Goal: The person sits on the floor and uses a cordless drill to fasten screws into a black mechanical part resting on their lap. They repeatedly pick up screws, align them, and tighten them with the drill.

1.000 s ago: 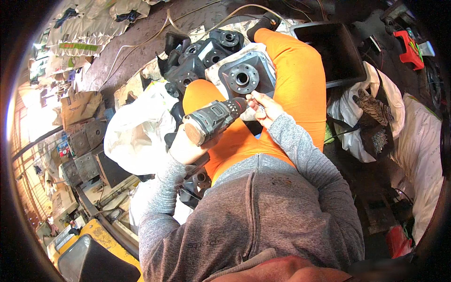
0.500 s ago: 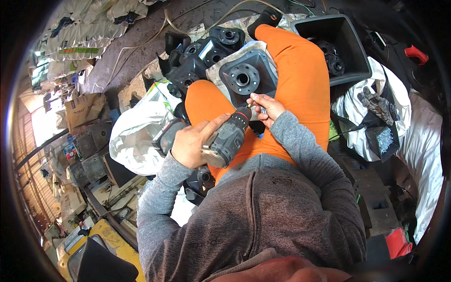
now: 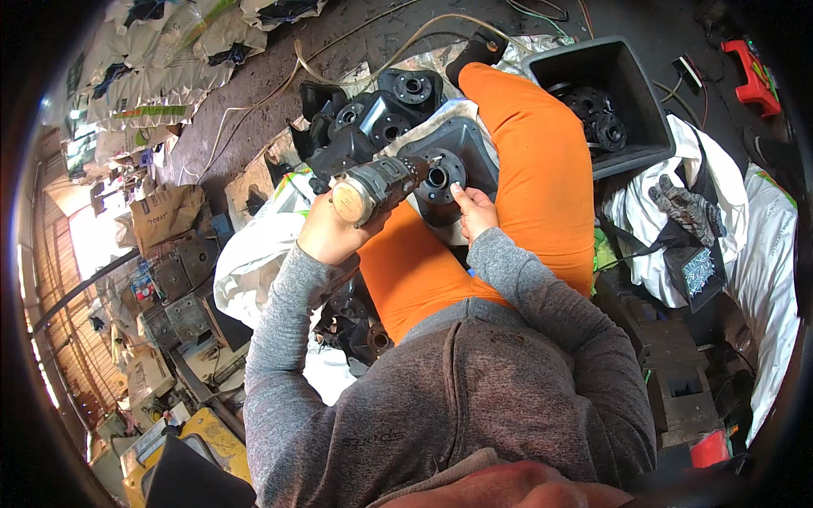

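Observation:
My left hand [image 3: 329, 229] grips a grey cordless drill [image 3: 377, 186], its nose pointing right at the round hub of a black metal housing [image 3: 453, 161] that lies between my orange-trousered legs. My right hand [image 3: 472, 210] rests on the near edge of that housing, fingertips beside the hub, steadying it. The drill tip touches or nearly touches the flange at the hub. Grey sleeves cover both forearms.
More black housings [image 3: 373, 118] are piled just beyond, on the dark floor. A black bin [image 3: 631, 102] holding similar parts stands at the upper right. White sacks [image 3: 254, 254] lie left, gloves [image 3: 686, 207] on cloth right, a red tool [image 3: 749, 72] far right.
The left hand has lifted the drill from my lap up and forward to the housing's hub. The right hand moved from near the drill bit onto the housing's edge.

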Demonstrator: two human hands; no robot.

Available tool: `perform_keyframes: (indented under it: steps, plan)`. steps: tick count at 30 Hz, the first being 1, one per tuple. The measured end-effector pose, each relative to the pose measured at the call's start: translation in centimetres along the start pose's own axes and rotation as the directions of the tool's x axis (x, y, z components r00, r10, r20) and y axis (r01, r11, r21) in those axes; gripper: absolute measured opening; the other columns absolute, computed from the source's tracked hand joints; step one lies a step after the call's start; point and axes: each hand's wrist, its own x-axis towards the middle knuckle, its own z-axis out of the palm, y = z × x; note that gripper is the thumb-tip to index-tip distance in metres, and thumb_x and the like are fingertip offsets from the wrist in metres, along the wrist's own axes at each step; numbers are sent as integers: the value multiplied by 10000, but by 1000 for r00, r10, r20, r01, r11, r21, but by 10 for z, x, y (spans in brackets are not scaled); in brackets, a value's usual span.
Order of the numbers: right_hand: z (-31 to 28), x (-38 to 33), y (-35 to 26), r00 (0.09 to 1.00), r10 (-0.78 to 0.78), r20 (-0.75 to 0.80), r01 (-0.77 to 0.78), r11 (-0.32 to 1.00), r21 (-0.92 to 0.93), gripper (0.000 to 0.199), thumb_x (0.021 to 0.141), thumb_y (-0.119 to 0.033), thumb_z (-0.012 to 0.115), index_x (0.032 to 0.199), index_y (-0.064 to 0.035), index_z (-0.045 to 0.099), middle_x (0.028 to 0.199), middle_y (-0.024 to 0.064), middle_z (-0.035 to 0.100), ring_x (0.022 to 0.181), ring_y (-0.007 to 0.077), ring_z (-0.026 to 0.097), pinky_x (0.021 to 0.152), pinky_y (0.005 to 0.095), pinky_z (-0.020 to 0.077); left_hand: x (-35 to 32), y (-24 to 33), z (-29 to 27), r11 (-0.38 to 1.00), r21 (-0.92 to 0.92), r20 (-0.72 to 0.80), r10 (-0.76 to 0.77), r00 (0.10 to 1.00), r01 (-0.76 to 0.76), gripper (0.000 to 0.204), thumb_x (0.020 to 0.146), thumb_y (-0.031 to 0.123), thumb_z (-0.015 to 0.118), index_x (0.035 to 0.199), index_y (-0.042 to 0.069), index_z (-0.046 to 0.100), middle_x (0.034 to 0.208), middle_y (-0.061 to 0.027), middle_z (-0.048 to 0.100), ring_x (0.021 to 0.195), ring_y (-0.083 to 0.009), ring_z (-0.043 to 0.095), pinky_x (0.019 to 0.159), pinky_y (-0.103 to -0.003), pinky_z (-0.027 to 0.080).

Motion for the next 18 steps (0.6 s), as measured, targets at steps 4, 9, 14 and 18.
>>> perform_keyframes:
  steps: [4, 9, 14, 18]
  plan:
    - [-3, 11, 4, 998, -15, 64, 18, 999, -47, 344, 909, -315, 681, 986, 16, 631, 866, 31, 647, 781, 93, 543, 720, 236, 439, 20, 3, -2, 994, -52, 103, -87, 991, 93, 396, 756, 69, 740, 1127, 15, 614, 1041, -108, 672, 922, -225, 640, 836, -339, 511]
    - [0, 14, 8, 997, -40, 61, 44, 997, -71, 338, 936, -302, 646, 961, 35, 639, 850, 15, 620, 791, 86, 508, 736, 250, 432, 36, 6, -11, 997, 53, 161, -57, 985, 49, 348, 748, 194, 758, 1042, 39, 655, 921, -132, 705, 842, -269, 694, 771, -351, 551]
    - [-6, 23, 26, 991, -73, 112, 82, 994, -78, 299, 953, -276, 620, 890, 17, 623, 784, -19, 571, 746, 66, 459, 693, 245, 408, 43, 9, -15, 994, 89, 188, -71, 980, 55, 374, 721, 193, 755, 1046, 49, 640, 881, -127, 700, 805, -281, 693, 724, -357, 555]
    - [5, 14, 23, 985, -149, 92, 145, 989, 40, 312, 963, -263, 602, 776, -17, 566, 699, -58, 485, 687, 58, 405, 627, 262, 373, 47, 11, -11, 979, 191, 294, -127, 947, 72, 495, 658, 27, 670, 1145, 16, 580, 985, -144, 648, 899, -291, 634, 824, -367, 510]
